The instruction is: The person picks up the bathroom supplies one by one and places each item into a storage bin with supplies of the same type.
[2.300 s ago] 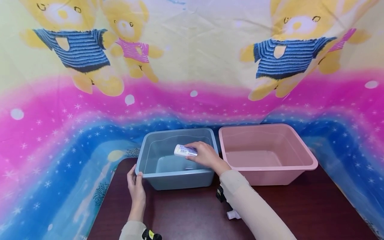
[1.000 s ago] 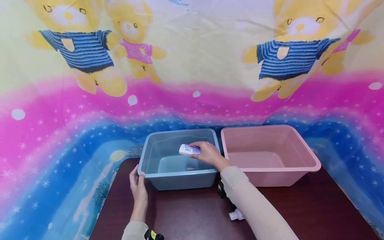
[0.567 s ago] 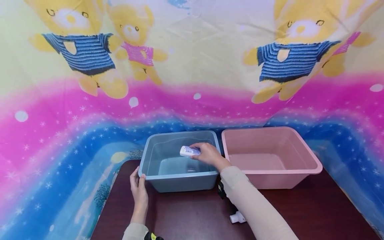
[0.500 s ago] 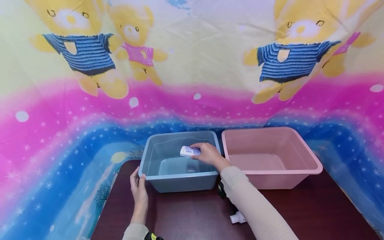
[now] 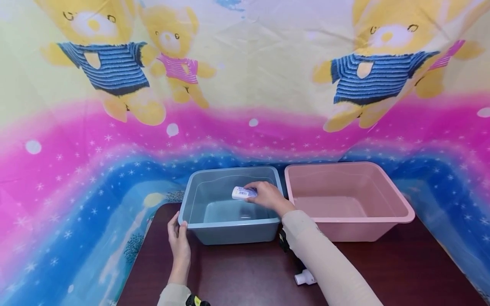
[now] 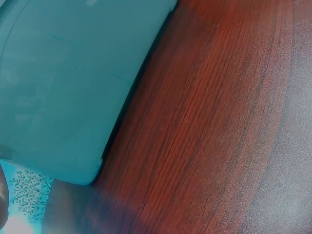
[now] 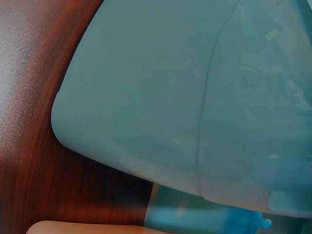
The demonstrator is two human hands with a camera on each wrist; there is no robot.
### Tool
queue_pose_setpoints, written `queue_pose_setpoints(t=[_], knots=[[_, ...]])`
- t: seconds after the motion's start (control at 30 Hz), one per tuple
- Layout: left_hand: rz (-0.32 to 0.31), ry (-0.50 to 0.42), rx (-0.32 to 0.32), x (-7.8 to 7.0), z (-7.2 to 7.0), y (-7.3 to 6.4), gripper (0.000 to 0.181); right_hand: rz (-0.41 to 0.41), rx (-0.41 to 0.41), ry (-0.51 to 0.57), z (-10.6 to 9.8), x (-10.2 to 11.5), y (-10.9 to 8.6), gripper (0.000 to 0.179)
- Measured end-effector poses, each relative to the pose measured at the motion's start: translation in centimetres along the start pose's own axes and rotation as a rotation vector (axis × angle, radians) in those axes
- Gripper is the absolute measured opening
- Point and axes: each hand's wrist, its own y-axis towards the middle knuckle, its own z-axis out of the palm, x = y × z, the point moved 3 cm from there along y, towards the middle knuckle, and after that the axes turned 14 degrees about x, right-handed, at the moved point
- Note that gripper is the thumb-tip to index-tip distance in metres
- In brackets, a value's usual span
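My left hand (image 5: pixel 180 246) grips the near left corner of a blue-grey plastic basin (image 5: pixel 233 233), thumb on the rim and fingers along the outside. Over this basin, my right hand (image 5: pixel 268 195) holds a small white bottle (image 5: pixel 240 193) with blue-purple print and a barcode. The bottle lies sideways in the fingers, pointing left; its right part is hidden by them. The left wrist view shows the basin's outer wall (image 6: pixel 58 97) and a sliver of a finger (image 6: pixel 3 197) at the left edge. The basin's wall (image 7: pixel 136 97) fills most of the right wrist view.
A pink basin (image 5: pixel 352 231) stands directly right of the blue-grey one. On the dark wooden table (image 5: pixel 237 272), a white capped bottle (image 5: pixel 304 277) lies partly hidden behind my right forearm. A printed bear cloth (image 5: pixel 245 85) hangs behind the table.
The head view has shifted slightly, moving the scene a little to the right. My left hand still grips the basin's corner, and the right still holds the white bottle above the basin.
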Motion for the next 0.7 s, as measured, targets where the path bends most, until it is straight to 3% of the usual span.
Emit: queue_pose_setpoints(t=[0.4, 0.7], knots=[[-0.001, 0.004, -0.002, 0.19, 0.0, 0.11, 0.045, 0.004, -0.001, -0.009, -0.09, 0.14, 0.02, 0.041], [-0.026, -0.016, 0.009, -0.68, 0.05, -0.2, 0.043, -0.006, 0.0, 0.003, 0.08, -0.03, 0.21, 0.041]])
